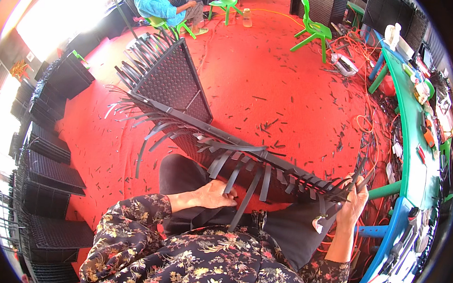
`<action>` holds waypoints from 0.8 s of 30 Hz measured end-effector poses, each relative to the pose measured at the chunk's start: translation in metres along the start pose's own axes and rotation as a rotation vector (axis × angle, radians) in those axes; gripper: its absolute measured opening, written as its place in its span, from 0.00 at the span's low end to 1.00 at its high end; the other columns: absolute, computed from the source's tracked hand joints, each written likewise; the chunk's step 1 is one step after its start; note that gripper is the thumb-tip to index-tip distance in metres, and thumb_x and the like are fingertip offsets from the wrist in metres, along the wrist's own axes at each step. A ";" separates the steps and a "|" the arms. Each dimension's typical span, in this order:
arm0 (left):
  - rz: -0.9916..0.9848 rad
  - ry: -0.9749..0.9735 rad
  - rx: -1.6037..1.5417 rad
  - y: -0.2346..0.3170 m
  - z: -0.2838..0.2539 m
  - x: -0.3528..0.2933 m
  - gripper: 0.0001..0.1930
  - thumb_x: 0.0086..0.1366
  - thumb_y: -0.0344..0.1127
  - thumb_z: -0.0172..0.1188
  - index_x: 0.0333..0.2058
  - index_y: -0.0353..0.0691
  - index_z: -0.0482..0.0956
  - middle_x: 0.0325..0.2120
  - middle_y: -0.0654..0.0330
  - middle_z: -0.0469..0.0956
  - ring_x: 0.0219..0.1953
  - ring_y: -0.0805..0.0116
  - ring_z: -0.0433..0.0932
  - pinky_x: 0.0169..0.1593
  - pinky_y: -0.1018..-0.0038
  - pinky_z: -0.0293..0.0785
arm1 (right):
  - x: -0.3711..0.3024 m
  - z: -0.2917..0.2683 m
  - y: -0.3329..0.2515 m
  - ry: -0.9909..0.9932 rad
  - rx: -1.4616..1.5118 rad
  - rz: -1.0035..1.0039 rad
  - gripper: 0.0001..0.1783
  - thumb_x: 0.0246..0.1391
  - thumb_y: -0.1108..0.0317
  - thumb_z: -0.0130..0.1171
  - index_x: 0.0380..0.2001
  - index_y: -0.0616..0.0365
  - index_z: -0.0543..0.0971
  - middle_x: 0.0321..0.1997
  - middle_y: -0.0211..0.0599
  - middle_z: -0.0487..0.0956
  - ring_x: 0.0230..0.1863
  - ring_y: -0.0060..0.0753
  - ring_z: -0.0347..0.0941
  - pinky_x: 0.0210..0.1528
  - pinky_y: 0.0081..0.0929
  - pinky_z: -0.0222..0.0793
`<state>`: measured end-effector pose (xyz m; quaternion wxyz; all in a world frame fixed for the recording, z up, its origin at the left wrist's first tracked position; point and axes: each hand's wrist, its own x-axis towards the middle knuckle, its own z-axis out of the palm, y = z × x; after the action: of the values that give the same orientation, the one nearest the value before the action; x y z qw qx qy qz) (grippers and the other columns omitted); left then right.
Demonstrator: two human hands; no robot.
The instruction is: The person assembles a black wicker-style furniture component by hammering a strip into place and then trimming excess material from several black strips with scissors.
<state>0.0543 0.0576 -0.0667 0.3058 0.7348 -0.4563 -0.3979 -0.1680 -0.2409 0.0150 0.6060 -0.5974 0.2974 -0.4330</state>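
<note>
Right hand (355, 197) holds the panel (237, 141) endwise; left hand (214, 194) curled, grip unclear: lopsided support could tip it, snagging strips (266, 181)

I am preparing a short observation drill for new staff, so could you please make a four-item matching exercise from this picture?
Column one:
1. Bare left hand
2. Bare right hand
3. Small translucent bottle
4. Long green table

Column two:
A. Along the view's right side, bearing scattered items
B. Over the dark cloth trousers
C. On the red floor, near the view's top
D. At the right end of the black woven wicker panel

Pairs: 1-B, 2-D, 3-C, 4-A
</note>
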 end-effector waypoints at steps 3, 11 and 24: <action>0.116 0.242 0.229 0.000 -0.023 -0.006 0.16 0.54 0.44 0.62 0.31 0.35 0.76 0.28 0.55 0.75 0.32 0.58 0.78 0.38 0.68 0.74 | -0.001 -0.002 -0.001 0.005 -0.005 0.007 0.04 0.55 0.70 0.58 0.29 0.58 0.77 0.25 0.20 0.70 0.26 0.12 0.59 0.29 0.14 0.52; 0.047 0.726 0.673 -0.057 -0.082 -0.026 0.15 0.50 0.38 0.62 0.34 0.35 0.77 0.37 0.53 0.74 0.44 0.52 0.72 0.47 0.60 0.68 | 0.001 -0.006 0.000 -0.007 0.015 -0.003 0.04 0.54 0.70 0.59 0.30 0.57 0.76 0.23 0.18 0.68 0.24 0.10 0.58 0.26 0.12 0.51; -0.337 0.854 0.513 -0.087 -0.082 -0.028 0.21 0.54 0.46 0.62 0.44 0.41 0.77 0.40 0.44 0.75 0.45 0.46 0.73 0.48 0.60 0.70 | 0.000 -0.012 -0.006 -0.042 0.005 0.045 0.05 0.56 0.66 0.57 0.31 0.54 0.72 0.22 0.17 0.66 0.22 0.09 0.59 0.23 0.11 0.52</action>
<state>0.1544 0.1247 -0.0879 0.2066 0.9460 -0.2491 0.0177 -0.1798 -0.2460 0.0193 0.6232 -0.5979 0.2969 -0.4074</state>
